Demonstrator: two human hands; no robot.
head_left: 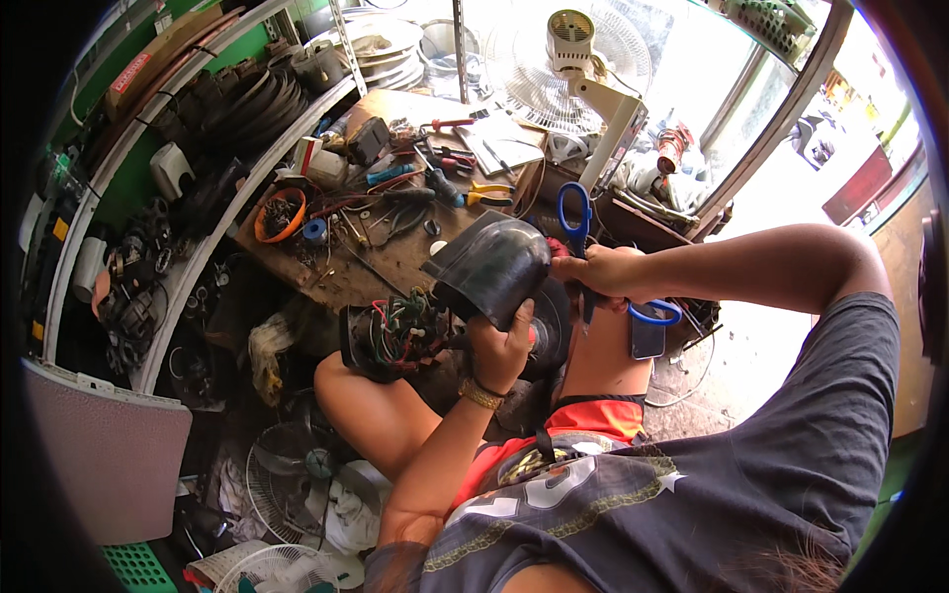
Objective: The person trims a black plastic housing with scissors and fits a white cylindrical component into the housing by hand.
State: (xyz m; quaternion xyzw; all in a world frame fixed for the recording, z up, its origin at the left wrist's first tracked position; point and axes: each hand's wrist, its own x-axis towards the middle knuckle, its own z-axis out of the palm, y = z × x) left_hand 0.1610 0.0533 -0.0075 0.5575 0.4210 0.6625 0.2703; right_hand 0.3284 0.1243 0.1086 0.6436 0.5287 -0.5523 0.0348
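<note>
A glossy black curved plastic cover (491,259) is in my left hand (502,348), its thumb pressed against the lower edge. My right hand (603,272) is closed around the middle of a spread pair of blue-handled scissors (574,210). One blue loop rises above the hand and the other sticks out below it. Something red shows between the right fingers and the cover; its kind is unclear. Under the left hand, a black housing (368,348) with exposed red, green and white wires (400,331) rests by my left knee. A round dark part (552,331) sits behind the left hand.
A cluttered wooden table (326,282) ahead bears pliers (489,195), screwdrivers and an orange bowl (280,214) of small parts. A white fan (593,99) stands beyond. Loaded shelves (198,257) line the left. A phone (647,336) is beside my right leg; fan guards (282,568) lie lower left.
</note>
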